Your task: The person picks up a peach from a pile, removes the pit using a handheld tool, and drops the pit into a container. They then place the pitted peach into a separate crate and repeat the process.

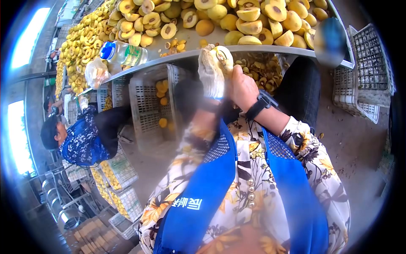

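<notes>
1. From my end, I see the fruit half (225,60) held up in front of the wearer's torso, at the near rim of the tabletop (270,48); I can't tell whether it touches that rim.
2. The left hand (211,72), in a whitish knit glove, is closed around the piece, with its pale yellow side showing beside the fingers.
3. The right hand (244,88), bare and with a dark watch (261,106) at the wrist, is curled nearly into a fist, thumb raised just beside the fruit. I cannot tell whether it touches the piece or hides something small.
4. I'd expect the fruit to be light, firm outside and softer within, slick where cut and easily bruised. I'd cradle the rounded back in the glove (knit should grip better than bare skin) and leave the cut face free, pressing lightly at the edges.
5. The heaped fruit halves (249,14) beyond should handle alike; I'd lift one by its outer curve.
6. For writing, the blue vest (203,173) carries large white characters (189,202), which I can't read with confidence. The clear bottle (131,55) with a blue cap has a green label, its print too small to read. I can make out no brand name.
</notes>
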Demonstrator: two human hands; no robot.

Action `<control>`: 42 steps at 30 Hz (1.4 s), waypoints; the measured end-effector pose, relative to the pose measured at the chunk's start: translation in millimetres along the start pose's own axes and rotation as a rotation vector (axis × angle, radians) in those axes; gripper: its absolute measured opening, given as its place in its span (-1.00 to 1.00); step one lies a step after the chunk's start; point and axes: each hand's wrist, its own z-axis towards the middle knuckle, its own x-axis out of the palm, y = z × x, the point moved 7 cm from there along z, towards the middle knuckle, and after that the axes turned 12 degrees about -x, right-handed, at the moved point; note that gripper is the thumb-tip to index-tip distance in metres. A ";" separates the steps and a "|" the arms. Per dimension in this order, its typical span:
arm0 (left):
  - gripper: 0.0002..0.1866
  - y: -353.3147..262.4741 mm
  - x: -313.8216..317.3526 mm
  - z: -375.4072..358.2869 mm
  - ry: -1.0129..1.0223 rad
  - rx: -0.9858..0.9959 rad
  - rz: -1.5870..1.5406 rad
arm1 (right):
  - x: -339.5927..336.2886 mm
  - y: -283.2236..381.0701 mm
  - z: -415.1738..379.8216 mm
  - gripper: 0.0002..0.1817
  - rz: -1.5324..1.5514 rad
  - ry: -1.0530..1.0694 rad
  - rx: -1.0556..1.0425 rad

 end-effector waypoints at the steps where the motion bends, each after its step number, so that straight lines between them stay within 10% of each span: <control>1: -0.67 7.0 -3.4 3.4 0.016 -0.025 -0.042 | -3.6 1.5 0.8 -0.79 -0.017 0.002 -0.009; 15: -0.67 -9.5 2.9 -7.9 -0.030 0.073 0.107 | -9.8 1.7 -1.9 -0.68 -0.060 0.073 -0.068; 29: -0.75 6.2 -5.0 7.3 0.352 -0.420 0.230 | -7.8 17.1 -15.5 -0.75 0.131 0.245 -0.280; 32: -0.64 6.5 -3.0 9.8 0.484 -0.588 0.325 | -12.9 28.1 -9.8 -0.81 0.442 0.558 0.110; 35: -0.56 7.3 -1.8 16.4 0.438 -0.613 0.044 | 19.5 5.5 -27.8 -0.86 0.967 0.371 0.457; 36: -0.64 -0.6 -5.4 16.0 0.392 -0.330 0.125 | 22.6 4.1 -29.0 -0.86 1.041 0.374 0.491; 42: -0.82 16.8 -12.9 -5.0 0.169 -0.523 -0.209 | 36.7 8.8 -40.6 -0.84 1.236 0.377 0.698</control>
